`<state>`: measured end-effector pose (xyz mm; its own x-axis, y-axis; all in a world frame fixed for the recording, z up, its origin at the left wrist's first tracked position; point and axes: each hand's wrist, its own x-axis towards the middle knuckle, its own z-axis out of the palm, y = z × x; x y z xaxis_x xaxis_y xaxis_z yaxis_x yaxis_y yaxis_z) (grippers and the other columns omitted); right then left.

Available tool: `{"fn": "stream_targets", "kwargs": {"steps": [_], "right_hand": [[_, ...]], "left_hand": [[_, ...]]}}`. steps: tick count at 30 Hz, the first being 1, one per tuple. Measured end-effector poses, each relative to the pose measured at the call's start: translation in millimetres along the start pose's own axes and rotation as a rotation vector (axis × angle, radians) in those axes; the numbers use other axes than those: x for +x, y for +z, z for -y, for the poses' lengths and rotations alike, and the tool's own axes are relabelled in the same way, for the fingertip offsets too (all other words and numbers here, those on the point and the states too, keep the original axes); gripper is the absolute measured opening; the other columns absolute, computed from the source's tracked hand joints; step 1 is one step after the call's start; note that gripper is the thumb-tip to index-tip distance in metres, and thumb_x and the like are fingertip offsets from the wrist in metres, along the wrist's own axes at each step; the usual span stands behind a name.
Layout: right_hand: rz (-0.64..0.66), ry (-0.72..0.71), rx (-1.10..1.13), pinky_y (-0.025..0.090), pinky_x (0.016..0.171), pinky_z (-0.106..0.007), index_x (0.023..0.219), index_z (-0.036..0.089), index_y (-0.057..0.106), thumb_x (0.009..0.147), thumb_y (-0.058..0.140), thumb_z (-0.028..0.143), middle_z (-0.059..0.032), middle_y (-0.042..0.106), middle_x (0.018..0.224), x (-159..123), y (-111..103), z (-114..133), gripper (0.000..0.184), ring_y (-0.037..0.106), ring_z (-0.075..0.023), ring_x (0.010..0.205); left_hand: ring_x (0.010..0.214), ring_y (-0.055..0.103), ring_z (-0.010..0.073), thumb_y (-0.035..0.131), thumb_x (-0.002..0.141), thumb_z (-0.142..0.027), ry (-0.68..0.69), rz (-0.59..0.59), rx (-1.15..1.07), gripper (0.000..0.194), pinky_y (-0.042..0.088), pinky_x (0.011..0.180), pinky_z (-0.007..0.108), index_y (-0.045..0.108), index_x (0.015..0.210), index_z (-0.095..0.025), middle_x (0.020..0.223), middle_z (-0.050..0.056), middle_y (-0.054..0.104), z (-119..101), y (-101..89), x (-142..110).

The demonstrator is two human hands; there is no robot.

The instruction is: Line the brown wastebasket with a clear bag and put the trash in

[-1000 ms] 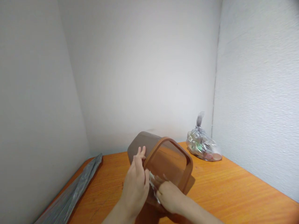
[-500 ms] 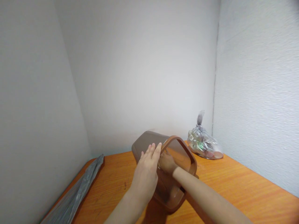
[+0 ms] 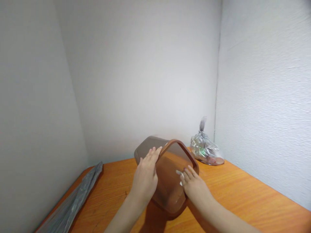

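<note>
A brown see-through plastic bin (image 3: pixel 167 194) is tipped over the table, its open mouth facing me. My left hand (image 3: pixel 145 173) grips the left side of its rim, fingers stretched along the outer wall and thumb hidden. In front of the mouth, by the right side of the rim, my right hand (image 3: pixel 194 183) is closed with small whitish scraps (image 3: pixel 179 172) showing at its fingertips. What the scraps are is too small and blurred to tell.
On the wooden table (image 3: pixel 114 184) a folded grey plastic bag (image 3: pixel 84 191) lies along the left edge. A knotted clear bag of mixed rubbish (image 3: pixel 205 150) stands at the back right, near the wall corner. White walls (image 3: pixel 145 71) enclose the table.
My right hand has come out of the bin, back toward me, with whitish scraps at its fingertips. My left hand keeps its hold on the rim. The view has shifted slightly.
</note>
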<state>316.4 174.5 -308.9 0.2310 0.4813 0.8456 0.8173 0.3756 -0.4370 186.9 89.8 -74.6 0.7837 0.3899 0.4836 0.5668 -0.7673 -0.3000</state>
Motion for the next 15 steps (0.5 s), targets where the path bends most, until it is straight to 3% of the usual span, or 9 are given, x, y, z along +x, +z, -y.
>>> {"fn": "stream_targets", "kwargs": {"steps": [3, 6, 8, 12, 15], "right_hand": [[-0.061, -0.038, -0.095, 0.019, 0.118, -0.065, 0.131, 0.010, 0.061, 0.094, 0.034, 0.006, -0.0163, 0.058, 0.139, -5, -46, -9, 0.046, 0.041, -0.0338, 0.140], [-0.243, -0.153, -0.145, 0.016, 0.120, -0.064, 0.144, 0.016, 0.048, 0.095, 0.034, 0.006, -0.0097, 0.046, 0.151, 1, -93, -8, 0.052, 0.027, -0.0291, 0.147], [-0.398, -0.173, -0.064, 0.017, 0.121, -0.061, 0.146, 0.021, 0.044, 0.094, 0.035, 0.006, -0.0064, 0.046, 0.151, 11, -117, -4, 0.054, 0.026, -0.0254, 0.148], [-0.612, -0.121, 0.330, 0.031, 0.119, -0.049, 0.137, 0.024, 0.053, 0.097, 0.035, 0.012, -0.0046, 0.054, 0.144, 44, -138, 6, 0.045, 0.039, -0.0200, 0.142], [-0.655, -0.053, 0.562, 0.032, 0.118, -0.044, 0.128, 0.023, 0.060, 0.099, 0.037, 0.019, -0.0044, 0.059, 0.139, 69, -134, 16, 0.038, 0.044, -0.0190, 0.138]], "left_hand": [[0.139, 0.046, 0.0191, 0.034, 0.091, -0.008, -0.044, -0.088, -0.152, 0.058, 0.034, 0.119, 0.046, 0.046, 0.145, -0.026, 0.148, 0.004, 0.052, 6, -16.1, 9], [0.136, 0.049, 0.0215, 0.045, 0.088, -0.015, -0.122, -0.185, -0.337, 0.052, 0.031, 0.120, 0.044, 0.053, 0.139, -0.020, 0.143, 0.006, 0.056, 13, -36.7, 21], [0.134, 0.050, 0.0240, 0.051, 0.084, -0.018, -0.202, -0.196, -0.500, 0.052, 0.032, 0.118, 0.045, 0.055, 0.136, -0.016, 0.144, 0.008, 0.056, 16, -49.5, 28], [0.111, 0.064, 0.0233, 0.056, 0.083, -0.024, -0.465, -0.123, -0.772, 0.054, 0.055, 0.090, 0.037, 0.053, 0.137, -0.021, 0.135, 0.009, 0.062, 17, -66.3, 37], [0.093, 0.068, 0.0179, 0.058, 0.081, -0.019, -0.605, -0.133, -0.828, 0.058, 0.055, 0.068, 0.025, 0.051, 0.138, -0.027, 0.129, 0.007, 0.064, 24, -70.6, 42]]}}
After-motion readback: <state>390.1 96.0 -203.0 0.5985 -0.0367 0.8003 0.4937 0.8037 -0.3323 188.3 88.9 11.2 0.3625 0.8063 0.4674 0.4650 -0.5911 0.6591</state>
